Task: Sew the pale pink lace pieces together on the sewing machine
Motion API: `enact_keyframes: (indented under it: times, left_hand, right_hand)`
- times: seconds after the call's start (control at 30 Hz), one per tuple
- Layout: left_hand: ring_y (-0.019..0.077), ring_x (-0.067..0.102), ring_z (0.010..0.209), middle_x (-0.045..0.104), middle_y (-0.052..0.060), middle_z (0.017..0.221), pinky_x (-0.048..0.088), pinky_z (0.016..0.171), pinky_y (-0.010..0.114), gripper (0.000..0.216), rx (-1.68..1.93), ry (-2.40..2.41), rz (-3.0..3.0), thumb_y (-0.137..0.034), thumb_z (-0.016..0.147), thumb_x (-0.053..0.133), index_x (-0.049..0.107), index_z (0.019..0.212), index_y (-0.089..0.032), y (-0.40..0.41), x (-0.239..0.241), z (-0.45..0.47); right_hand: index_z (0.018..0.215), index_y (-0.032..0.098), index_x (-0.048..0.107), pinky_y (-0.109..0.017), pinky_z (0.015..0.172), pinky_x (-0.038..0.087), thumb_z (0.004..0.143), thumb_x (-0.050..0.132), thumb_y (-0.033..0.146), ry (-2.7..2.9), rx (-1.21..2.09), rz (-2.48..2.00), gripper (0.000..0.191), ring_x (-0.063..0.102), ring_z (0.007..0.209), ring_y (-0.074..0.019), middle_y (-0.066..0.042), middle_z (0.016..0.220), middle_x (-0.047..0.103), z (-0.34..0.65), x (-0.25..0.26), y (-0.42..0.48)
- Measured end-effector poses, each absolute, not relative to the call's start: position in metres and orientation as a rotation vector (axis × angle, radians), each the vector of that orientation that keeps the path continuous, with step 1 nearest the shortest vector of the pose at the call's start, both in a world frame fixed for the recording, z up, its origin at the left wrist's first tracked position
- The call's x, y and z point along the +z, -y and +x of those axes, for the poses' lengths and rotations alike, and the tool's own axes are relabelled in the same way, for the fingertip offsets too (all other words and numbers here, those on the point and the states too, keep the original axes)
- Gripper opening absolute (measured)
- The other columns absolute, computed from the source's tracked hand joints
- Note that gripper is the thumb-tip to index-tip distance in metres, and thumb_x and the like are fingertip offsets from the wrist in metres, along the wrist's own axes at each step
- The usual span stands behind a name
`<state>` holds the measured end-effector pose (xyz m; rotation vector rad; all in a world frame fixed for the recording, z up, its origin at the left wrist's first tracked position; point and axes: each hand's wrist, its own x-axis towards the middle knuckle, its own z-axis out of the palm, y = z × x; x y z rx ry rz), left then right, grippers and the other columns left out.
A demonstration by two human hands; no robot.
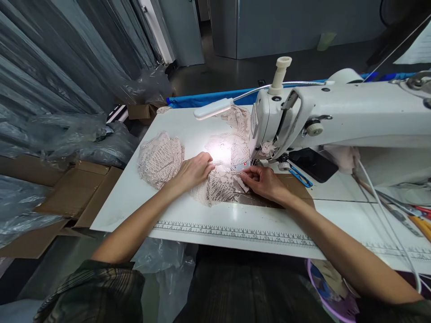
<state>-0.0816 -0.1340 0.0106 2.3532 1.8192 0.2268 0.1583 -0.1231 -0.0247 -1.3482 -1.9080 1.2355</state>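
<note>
Pale pink lace fabric (220,186) lies bunched under the needle area of a white sewing machine (350,116). My left hand (196,169) pinches the lace at its upper left edge, fingers closed. Close to the presser foot, my right hand (261,180) grips the lace's right edge between thumb and fingers. A heap of similar lace (161,159) rests left of my left hand, and more lace (237,119) trails behind the needle. A white lamp (213,109) shines on the fabric. The needle tip is too small to make out.
A black phone (314,164) and blue thread snips (301,176) lie beneath the machine arm. A printed ruler (232,233) runs along the table's front edge. Cardboard boxes (81,188) and plastic wrapping stand at left; a purple basket (332,305) sits below the table.
</note>
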Motion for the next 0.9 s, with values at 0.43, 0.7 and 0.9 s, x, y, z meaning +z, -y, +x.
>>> enact_keyframes:
  times: [0.43, 0.7, 0.9]
  left_hand:
    - [0.0195, 0.063, 0.079, 0.066, 0.001, 0.081, 0.04, 0.065, 0.027, 0.016, 0.206, -1.9, 2.073, -0.035, 0.087, 0.061, 0.06, 0.086, -0.02, 0.21, 0.046, -0.117]
    - [0.021, 0.059, 0.09, 0.061, 0.006, 0.101, 0.046, 0.083, 0.033, 0.022, 0.642, -2.393, 2.182, -0.039, 0.089, 0.06, 0.061, 0.099, -0.019, 0.198, 0.052, -0.156]
    - [0.0205, 0.056, 0.085, 0.056, 0.004, 0.081, 0.046, 0.078, 0.031, 0.02, 0.661, -2.357, 2.025, -0.029, 0.089, 0.055, 0.056, 0.072, -0.019, 0.188, 0.043, -0.177]
  right_hand:
    - [0.104, 0.021, 0.066, -0.031, 0.065, 0.042, 0.091, 0.046, 0.041, 2.298, 1.043, -1.067, 0.03, 0.056, 0.068, -0.0161, -0.003, 0.083, 0.066, 0.153, -0.026, 0.154]
    - [0.108, 0.024, 0.064, -0.037, 0.081, 0.05, 0.094, 0.042, 0.041, 2.272, 0.953, -0.974, 0.031, 0.064, 0.09, -0.0218, -0.006, 0.105, 0.068, 0.153, -0.038, 0.156]
    - [0.103, 0.023, 0.067, -0.035, 0.078, 0.052, 0.091, 0.045, 0.036, 2.236, 0.984, -0.988, 0.029, 0.065, 0.086, -0.021, -0.005, 0.099, 0.07, 0.154, -0.039, 0.154]
